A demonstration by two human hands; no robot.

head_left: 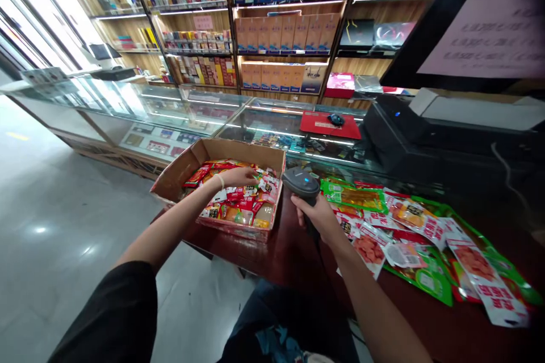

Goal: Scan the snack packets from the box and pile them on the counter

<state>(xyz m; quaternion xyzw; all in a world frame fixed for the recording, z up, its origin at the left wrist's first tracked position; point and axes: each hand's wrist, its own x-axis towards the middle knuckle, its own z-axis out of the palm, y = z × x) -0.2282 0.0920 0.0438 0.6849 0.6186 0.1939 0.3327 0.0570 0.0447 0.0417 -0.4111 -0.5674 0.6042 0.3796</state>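
My right hand (317,216) is wrapped round the handle of a grey barcode scanner (301,182), held upright over the dark wooden counter (281,252). My left hand (240,176) reaches into an open cardboard box (181,173) full of small red and orange snack packets (242,204). Its fingers lie flat on the packets; I cannot see whether they grip one. To the right of the scanner, several green, red and white snack packets (426,238) lie spread on the counter.
A glass display case (170,108) runs behind the box. A red mat (327,123) with a mouse (336,119) lies on the glass. A black till and monitor (426,125) stand at the right. Shelves of boxed goods (281,28) fill the back wall. Grey floor at the left.
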